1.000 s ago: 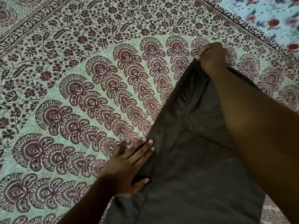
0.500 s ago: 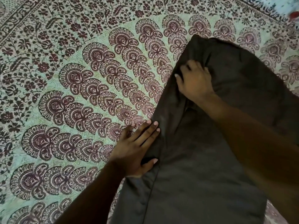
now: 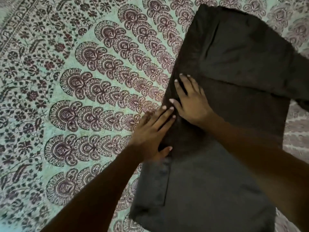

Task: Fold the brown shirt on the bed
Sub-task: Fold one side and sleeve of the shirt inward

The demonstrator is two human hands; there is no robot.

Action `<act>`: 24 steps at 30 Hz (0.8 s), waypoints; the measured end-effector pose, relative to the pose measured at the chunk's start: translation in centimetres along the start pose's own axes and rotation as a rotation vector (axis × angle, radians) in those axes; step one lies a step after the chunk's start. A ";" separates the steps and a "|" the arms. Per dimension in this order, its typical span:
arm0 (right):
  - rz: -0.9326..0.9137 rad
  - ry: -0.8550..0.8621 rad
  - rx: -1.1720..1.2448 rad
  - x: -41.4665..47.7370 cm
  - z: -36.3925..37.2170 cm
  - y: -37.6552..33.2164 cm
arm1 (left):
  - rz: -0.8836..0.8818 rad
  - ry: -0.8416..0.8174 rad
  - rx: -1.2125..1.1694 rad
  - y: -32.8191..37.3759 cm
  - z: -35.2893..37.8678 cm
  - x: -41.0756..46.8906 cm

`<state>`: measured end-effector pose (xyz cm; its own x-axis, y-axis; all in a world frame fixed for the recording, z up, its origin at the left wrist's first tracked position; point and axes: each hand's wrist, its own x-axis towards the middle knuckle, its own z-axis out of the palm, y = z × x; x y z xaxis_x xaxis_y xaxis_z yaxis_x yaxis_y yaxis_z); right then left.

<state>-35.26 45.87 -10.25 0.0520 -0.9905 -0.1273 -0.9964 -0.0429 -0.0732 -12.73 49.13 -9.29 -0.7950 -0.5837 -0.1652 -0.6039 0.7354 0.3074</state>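
Brown shirt [image 3: 230, 101] is what we take as our landmark: it lies flat on the bed [image 3: 50, 114], on the patterned green and maroon bedspread [image 3: 93, 91], and reaches from the far edge of the view down toward us. Its far part is folded over onto the body, and we see the straight edge of that fold running across the cloth just beyond the hands. A bit of the shirt sticks out past its right side.

Our left hand [image 3: 150, 131] lies at the shirt's left edge, about midway along it, palm down. Its fingers [image 3: 164, 117] are spread and flat, released, gripping nothing; the thumb rests on the cloth while the heel of the hand sits over the bedspread.

Our right hand [image 3: 192, 102] lies just beyond the left one, wholly on the shirt near the same edge. Its fingers [image 3: 181, 86] are also stretched out and pressed flat on the cloth, grasping nothing. The two hands nearly touch at the fingertips.
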 end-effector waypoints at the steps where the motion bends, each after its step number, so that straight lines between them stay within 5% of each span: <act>1: -0.018 0.008 0.003 -1.2 0.5 -0.6 | 0.027 -0.024 -0.007 0.8 0.6 -2.2; 8: -0.156 -0.050 -0.011 -9.7 1.8 -4.8 | 0.050 -0.138 -0.017 4.8 4.2 -14.6; 18: -0.488 -0.186 0.022 -19.7 1.4 -7.4 | 0.264 -0.192 -0.025 6.6 5.0 -20.4; 24: -0.074 0.048 0.418 -22.0 -0.3 -4.7 | 0.136 0.039 -0.248 8.2 2.8 -17.1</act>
<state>-31.73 67.84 -6.78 0.1092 -0.9921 -0.0611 -0.8769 -0.0672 -0.4760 -4.25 66.09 -6.53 -0.8618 -0.5021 -0.0718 -0.4556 0.7041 0.5447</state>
